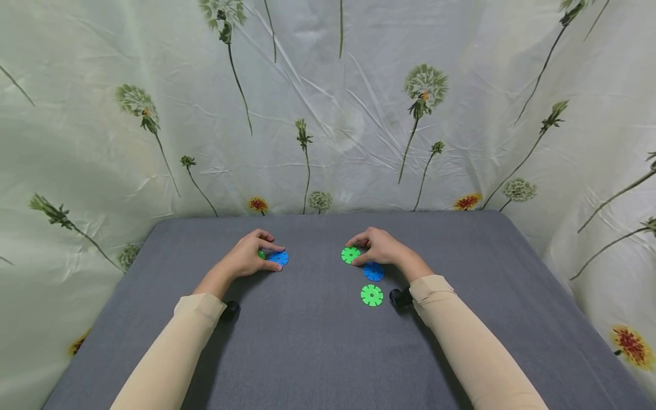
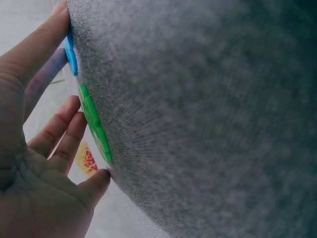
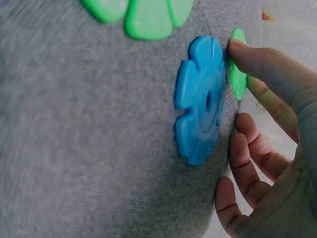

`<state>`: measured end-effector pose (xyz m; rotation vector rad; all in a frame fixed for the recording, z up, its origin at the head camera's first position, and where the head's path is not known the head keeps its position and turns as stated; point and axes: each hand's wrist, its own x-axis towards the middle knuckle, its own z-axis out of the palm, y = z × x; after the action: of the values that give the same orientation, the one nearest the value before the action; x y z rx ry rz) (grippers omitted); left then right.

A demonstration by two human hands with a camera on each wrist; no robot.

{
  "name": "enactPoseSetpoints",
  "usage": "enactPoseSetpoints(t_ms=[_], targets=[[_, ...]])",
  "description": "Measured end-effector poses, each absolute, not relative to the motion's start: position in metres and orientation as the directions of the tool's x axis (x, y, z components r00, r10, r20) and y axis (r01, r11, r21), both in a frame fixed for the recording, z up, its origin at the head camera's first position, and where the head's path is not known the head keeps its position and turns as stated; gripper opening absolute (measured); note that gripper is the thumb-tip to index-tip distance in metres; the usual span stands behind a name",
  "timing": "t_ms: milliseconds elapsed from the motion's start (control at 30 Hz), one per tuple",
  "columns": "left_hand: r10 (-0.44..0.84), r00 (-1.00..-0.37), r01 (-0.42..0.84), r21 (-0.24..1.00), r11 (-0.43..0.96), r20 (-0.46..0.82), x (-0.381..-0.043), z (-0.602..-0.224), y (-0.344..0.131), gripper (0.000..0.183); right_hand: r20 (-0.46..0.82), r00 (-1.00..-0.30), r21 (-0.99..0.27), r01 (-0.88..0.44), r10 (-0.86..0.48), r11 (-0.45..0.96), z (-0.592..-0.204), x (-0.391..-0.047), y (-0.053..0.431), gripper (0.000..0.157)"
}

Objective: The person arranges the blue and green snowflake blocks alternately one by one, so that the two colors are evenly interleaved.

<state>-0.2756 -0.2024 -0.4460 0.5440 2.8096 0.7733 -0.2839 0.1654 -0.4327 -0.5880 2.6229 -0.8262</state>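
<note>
On the left of the table, my left hand (image 1: 247,255) has its thumb and index finger at the edges of a blue interlocking disc (image 1: 279,258). A green disc (image 2: 95,121) lies under that hand's other fingers, mostly hidden in the head view. To the right, my right hand (image 1: 381,249) pinches a green notched disc (image 1: 351,254) by its edges between thumb and index finger. Just below that hand lies another blue disc (image 1: 373,272), flat on the cloth, with its centre hole showing in the right wrist view. Nearer to me sits one more green disc (image 1: 372,295).
A grey cloth (image 1: 318,341) covers the table. Behind it hangs a pale curtain (image 1: 348,125) printed with dandelions, meeting the table's far edge. Dark wrist cameras (image 1: 400,298) sit under both wrists, the right one close beside the nearest green disc.
</note>
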Motion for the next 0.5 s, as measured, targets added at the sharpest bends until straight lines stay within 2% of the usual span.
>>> enactPoseSetpoints(t_ms=[500], targets=[[0.386,-0.920,0.303,0.508,0.806,-0.064,-0.2764,-0.4464,-0.2004,0.048,-0.150,-0.841,-0.660,-0.305,-0.519,0.686,-0.4335,-0.2775,0.1626,0.042]])
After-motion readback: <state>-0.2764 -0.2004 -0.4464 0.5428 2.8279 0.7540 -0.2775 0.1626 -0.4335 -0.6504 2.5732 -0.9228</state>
